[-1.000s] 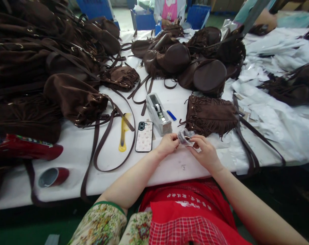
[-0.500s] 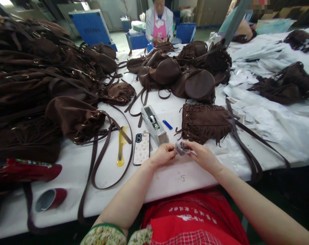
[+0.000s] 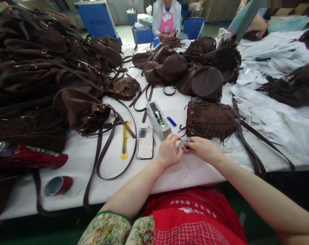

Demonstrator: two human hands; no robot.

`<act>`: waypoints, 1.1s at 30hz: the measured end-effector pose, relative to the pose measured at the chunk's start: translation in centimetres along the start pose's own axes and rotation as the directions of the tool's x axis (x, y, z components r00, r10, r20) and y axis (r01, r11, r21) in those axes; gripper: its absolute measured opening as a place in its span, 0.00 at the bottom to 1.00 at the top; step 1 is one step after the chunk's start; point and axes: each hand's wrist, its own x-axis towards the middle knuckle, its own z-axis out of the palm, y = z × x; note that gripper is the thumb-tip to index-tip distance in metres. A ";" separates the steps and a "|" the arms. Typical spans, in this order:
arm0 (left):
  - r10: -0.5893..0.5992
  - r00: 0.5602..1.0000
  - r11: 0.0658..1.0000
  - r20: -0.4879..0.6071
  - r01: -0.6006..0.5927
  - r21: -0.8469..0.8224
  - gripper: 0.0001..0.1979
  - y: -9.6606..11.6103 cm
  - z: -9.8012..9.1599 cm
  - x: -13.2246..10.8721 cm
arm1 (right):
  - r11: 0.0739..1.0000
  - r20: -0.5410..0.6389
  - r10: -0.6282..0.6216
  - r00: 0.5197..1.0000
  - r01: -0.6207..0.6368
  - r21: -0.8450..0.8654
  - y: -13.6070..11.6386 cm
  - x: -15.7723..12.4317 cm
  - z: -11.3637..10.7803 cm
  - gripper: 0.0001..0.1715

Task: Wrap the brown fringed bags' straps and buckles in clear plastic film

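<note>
Between my hands is a small, shiny, clear-wrapped bundle (image 3: 184, 145) with something dark in it; its kind I cannot make out. My left hand (image 3: 170, 150) closes on its left side, fingers curled. From the right, my right hand (image 3: 204, 148) pinches it with the fingertips. Just beyond my left hand stands a grey tape dispenser (image 3: 159, 119), with a blue lighter (image 3: 171, 121) beside it. Behind my right hand lies a dark brown fringed bag (image 3: 212, 119) on its side, its straps trailing right. A phone (image 3: 145, 144) lies left of my left hand.
A yellow comb (image 3: 125, 143) lies inside a strap loop. Brown bags (image 3: 75, 109) pile up at left, more (image 3: 207, 83) at the back. A red flask (image 3: 39, 156) and a cup (image 3: 59, 186) stand at left. White plastic sheets (image 3: 269, 119) cover the right. A person (image 3: 166, 20) in a pink apron is opposite.
My fingers have closed in more tightly around the clear-wrapped bundle, and my left hand has turned over it. The whole view has shifted slightly, with objects appearing further right and higher.
</note>
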 end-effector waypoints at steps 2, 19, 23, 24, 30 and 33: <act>0.138 0.984 0.987 0.116 -0.146 0.069 0.11 0.3 0.4 -0.2 | 1.000 0.027 -0.011 1.000 0.011 0.004 0.3 0.5 -0.2 0.05; 0.113 0.909 0.882 0.400 -0.277 0.381 0.15 -0.6 1.1 1.3 | 0.978 0.221 -0.119 0.968 0.076 0.194 2.5 1.9 -0.9 0.08; 0.041 0.892 0.877 0.450 -0.248 0.412 0.17 0.0 1.4 0.9 | 0.975 0.197 -0.066 0.978 0.022 0.219 2.2 1.8 -0.9 0.10; 0.026 0.893 0.875 0.450 -0.238 0.422 0.17 0.1 1.5 0.8 | 0.974 0.187 -0.045 0.981 0.002 0.225 2.0 1.7 -0.8 0.10; -0.022 0.877 0.854 0.480 -0.233 0.466 0.20 0.4 1.3 0.6 | 0.957 0.031 0.122 0.992 -0.126 0.261 0.4 0.0 -0.2 0.15; -0.068 0.863 0.859 0.500 -0.204 0.470 0.22 0.2 1.1 0.8 | 0.927 -0.151 0.200 0.968 -0.137 0.350 -0.2 -2.2 -0.7 0.19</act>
